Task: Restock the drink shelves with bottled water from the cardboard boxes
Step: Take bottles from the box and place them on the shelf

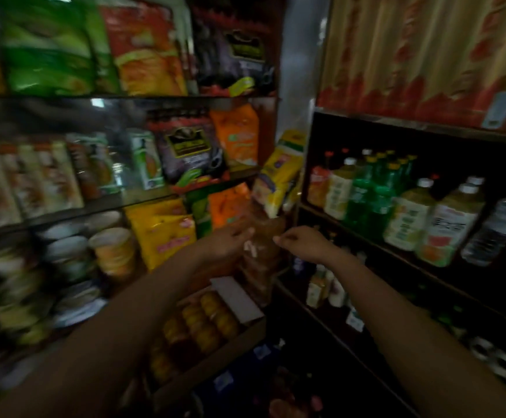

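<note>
Cardboard box [245,336] of orange-capped jars [203,324], water bottle [499,227] on shelf [366,239], both hands' grip too blurred to tell

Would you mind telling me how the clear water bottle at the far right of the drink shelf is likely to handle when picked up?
The clear water bottle looks full, so probably heavy for its size. Its ribbed thin plastic may flex under a firm grip. It leans against the juice bottle, so pulling either could tip it, and once down it would likely roll.
</note>
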Demonstrator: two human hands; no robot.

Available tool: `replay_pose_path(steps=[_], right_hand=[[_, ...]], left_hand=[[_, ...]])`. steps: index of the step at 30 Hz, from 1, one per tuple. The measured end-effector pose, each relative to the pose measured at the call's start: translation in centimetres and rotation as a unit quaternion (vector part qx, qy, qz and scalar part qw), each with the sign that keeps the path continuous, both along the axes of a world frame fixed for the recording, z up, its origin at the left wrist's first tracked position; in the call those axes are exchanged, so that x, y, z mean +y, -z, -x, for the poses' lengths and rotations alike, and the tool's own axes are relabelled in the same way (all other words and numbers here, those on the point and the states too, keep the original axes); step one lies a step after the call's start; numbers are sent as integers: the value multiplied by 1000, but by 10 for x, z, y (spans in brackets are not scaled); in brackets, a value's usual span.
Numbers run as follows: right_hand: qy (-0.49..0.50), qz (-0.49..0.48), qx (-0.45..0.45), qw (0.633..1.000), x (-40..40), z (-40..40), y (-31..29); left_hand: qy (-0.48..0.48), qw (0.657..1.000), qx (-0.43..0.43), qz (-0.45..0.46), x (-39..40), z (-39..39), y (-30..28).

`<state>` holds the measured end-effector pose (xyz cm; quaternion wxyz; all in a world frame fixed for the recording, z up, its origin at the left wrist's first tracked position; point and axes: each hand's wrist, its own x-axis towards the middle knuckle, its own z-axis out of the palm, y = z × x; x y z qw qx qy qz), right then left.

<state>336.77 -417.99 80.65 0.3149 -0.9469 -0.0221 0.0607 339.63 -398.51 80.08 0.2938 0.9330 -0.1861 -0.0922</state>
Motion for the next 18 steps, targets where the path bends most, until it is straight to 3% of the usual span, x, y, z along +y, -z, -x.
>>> replay_pose_path(steps=[9, 18], right_hand=[[-129, -13, 68, 989, 186, -29, 56], [-162, -33, 171, 971, 271, -37, 138]], left_hand=[[-174, 981, 85, 16, 188, 15, 67], [-251, 954, 154, 59, 264, 35, 156]])
